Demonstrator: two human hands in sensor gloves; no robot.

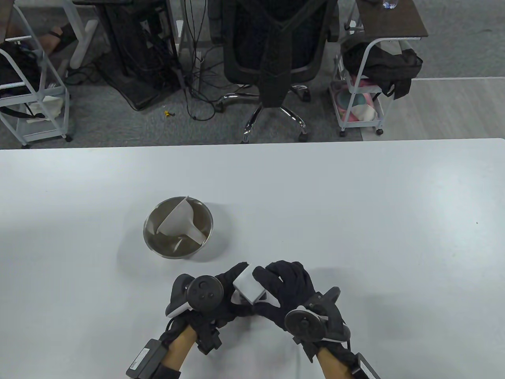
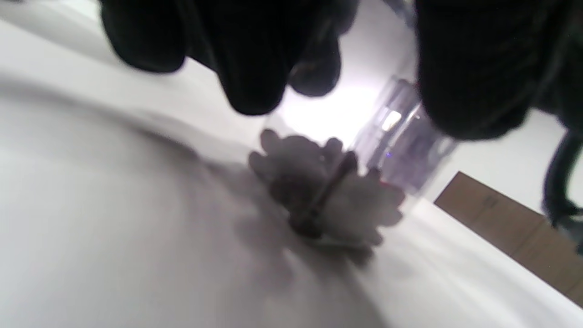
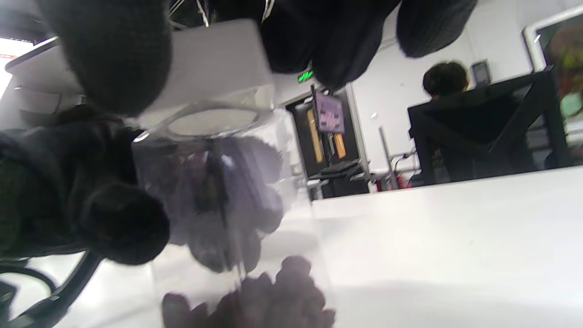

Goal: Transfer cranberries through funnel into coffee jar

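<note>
A: Materials/shapes at that frame?

B: Worktop (image 1: 355,205) was plain white, matte. Round steel bowl (image 1: 178,229), brushed finish, sat mid-left. White plastic funnel (image 1: 179,224) lay on its side in the bowl, cone up-left, spout toward lower right.

A: Jar?

B: Coffee jar (image 3: 214,182) was clear-walled w/ a white squarish lid (image 1: 248,285). It sat at the near edge, betw both hands, well apart from the bowl.

A: Contents?

B: Dark lumpy pieces inside, wrist views. Prob the cranberries (image 3: 255,296), heaped at the bottom. Blurry, colour unclear. Bowl held only the funnel afaict.

A: Hands?

B: Both in black knit gloves, round black trackers on the backs. Left hand (image 1: 221,296) wrapped the jar's side. Right hand (image 1: 290,292) was over the lid, fingers (image 3: 114,59) curled on its edge.

A: Lid seated or loose?

B: Couldn't tell.
</note>
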